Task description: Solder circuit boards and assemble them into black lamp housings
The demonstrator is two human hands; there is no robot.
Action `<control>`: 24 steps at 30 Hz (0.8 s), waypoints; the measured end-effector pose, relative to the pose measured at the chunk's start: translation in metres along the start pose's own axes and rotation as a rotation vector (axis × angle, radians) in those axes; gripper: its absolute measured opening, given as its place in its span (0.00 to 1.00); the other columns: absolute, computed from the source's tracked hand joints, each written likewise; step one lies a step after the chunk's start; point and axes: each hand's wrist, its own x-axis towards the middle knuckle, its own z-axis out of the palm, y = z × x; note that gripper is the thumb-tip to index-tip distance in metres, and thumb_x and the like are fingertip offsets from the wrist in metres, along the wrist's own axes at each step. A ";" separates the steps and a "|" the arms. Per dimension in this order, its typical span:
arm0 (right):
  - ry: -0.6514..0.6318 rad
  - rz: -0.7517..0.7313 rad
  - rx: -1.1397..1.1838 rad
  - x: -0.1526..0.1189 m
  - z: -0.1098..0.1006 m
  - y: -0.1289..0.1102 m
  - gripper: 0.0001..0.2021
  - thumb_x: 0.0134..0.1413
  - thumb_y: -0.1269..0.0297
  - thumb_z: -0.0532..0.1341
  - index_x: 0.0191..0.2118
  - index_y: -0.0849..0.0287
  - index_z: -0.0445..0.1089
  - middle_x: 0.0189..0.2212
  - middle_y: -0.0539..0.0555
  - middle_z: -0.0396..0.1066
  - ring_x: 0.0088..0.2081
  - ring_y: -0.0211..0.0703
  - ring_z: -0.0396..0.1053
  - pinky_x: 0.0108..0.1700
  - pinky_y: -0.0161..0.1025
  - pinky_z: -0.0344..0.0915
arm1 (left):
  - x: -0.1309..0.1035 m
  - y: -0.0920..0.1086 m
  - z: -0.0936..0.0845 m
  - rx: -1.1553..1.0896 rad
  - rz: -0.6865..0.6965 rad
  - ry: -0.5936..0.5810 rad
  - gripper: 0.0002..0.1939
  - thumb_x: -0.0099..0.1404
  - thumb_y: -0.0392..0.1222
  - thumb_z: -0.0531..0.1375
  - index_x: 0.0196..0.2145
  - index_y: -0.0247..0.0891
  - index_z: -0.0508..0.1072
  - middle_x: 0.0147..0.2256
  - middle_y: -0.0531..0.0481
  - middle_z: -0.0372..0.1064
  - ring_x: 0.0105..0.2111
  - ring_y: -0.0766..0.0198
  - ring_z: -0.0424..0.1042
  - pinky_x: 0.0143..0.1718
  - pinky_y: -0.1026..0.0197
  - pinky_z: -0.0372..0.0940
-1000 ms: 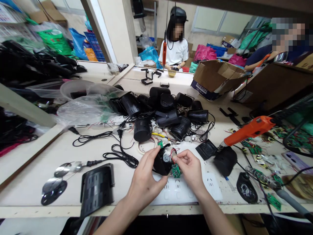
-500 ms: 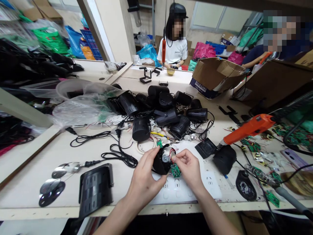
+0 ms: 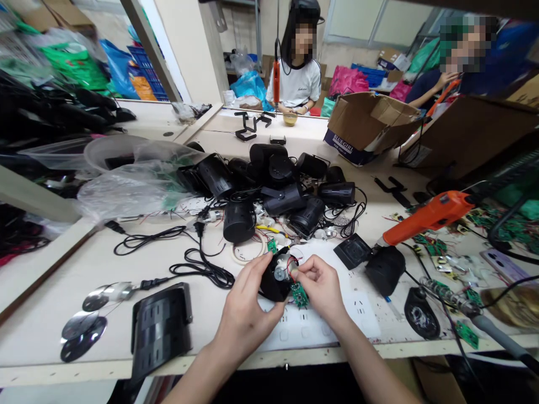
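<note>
My left hand is wrapped round a black plastic housing near the bench's front edge. A small silver motor sits in the housing's opening. With thumb and fingers pinched, my right hand grips thin red wires beside the motor. A green circuit board hangs just below those fingers. Another small green board shows past my left fingertips. Beneath both hands lies a white power strip with several sockets.
Black housings with cords are heaped ahead. An orange electric screwdriver rests at the right, near a soldering iron. Another black housing stands at left front. A cardboard box is at the back; two people sit across the bench.
The view has shifted slightly, so the bench things appear a little further left. My hands keep nearly the same hold on the housing and wires. The person at far right has raised a hand.
</note>
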 end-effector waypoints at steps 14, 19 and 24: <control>-0.053 0.022 -0.006 0.001 0.001 -0.001 0.12 0.38 0.59 0.68 0.21 0.57 0.65 0.15 0.46 0.68 0.17 0.34 0.62 0.21 0.31 0.57 | 0.002 0.001 -0.001 0.011 -0.006 0.013 0.32 0.57 0.35 0.62 0.59 0.38 0.59 0.53 0.40 0.68 0.54 0.51 0.69 0.54 0.50 0.68; -0.095 0.029 -0.025 0.004 -0.002 0.001 0.15 0.38 0.58 0.69 0.20 0.57 0.63 0.13 0.44 0.65 0.15 0.31 0.58 0.19 0.30 0.53 | 0.002 0.000 -0.002 -0.005 0.013 0.007 0.32 0.57 0.35 0.62 0.59 0.40 0.59 0.53 0.41 0.68 0.53 0.51 0.69 0.54 0.50 0.67; -0.155 0.004 -0.051 0.005 -0.005 0.000 0.11 0.42 0.58 0.68 0.24 0.57 0.67 0.16 0.45 0.69 0.18 0.34 0.63 0.22 0.30 0.56 | 0.014 0.000 -0.011 -0.019 -0.085 -0.159 0.38 0.54 0.40 0.64 0.61 0.37 0.58 0.49 0.41 0.66 0.48 0.50 0.72 0.47 0.51 0.71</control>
